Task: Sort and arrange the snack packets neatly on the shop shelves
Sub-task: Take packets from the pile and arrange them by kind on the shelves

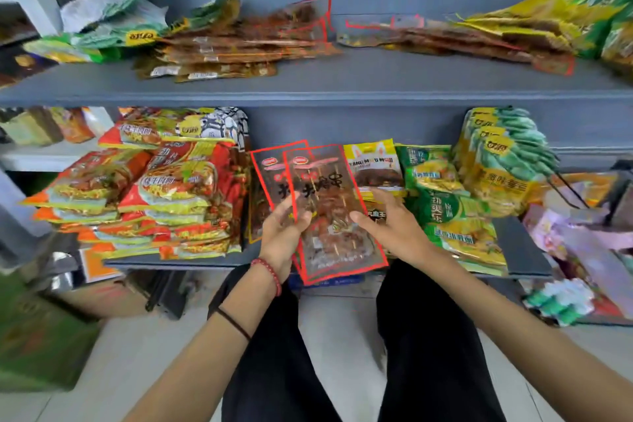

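Observation:
I hold a small stack of clear, red-edged skewer snack packets [330,209] upright in front of the lower shelf [527,247]. My left hand [282,233] grips the stack from its left side, thumb across the front. My right hand [390,223] rests against the stack's right edge with fingers spread. More of the same red-edged packets lie flat on the upper shelf [308,86] in a loose pile [239,44] and in a second spread [445,38] further right.
Red and yellow noodle packets [147,195] are piled at the lower shelf's left. Yellow packets [373,164] and green-yellow packets [448,209] lie right of my hands, with teal-yellow bags [503,154] beyond. Green bags [113,20] sit upper left. Boxes stand on the floor at left.

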